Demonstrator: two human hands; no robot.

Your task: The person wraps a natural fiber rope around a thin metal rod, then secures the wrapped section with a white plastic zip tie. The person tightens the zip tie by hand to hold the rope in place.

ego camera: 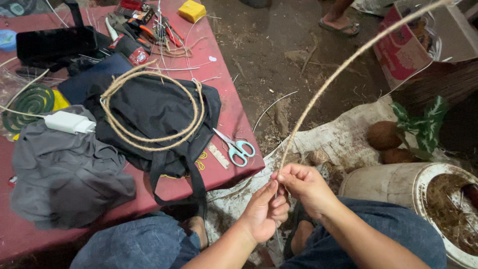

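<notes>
My left hand (264, 211) and my right hand (304, 185) meet above my knees, both pinching the near end of a long jute-wrapped strand (318, 94). The strand curves up and away to the top right of the view. A thin wire sticks down from my fingers. On the red table (234, 119) to the left, a ring of the same twine-wrapped strand (149, 107) lies on a black bag (154, 114). Light blue scissors (236, 148) rest near the table's front corner.
Pliers and other tools (144, 27), a yellow block (192, 11), a white charger (69, 122), a green coil (30, 102) and grey cloth (64, 169) crowd the table. A soil-filled white bucket (398, 184), coconuts (383, 135), a leafy plant (423, 124), a cardboard box (408, 45) and another person's sandalled foot (338, 22) stand on the dirt floor.
</notes>
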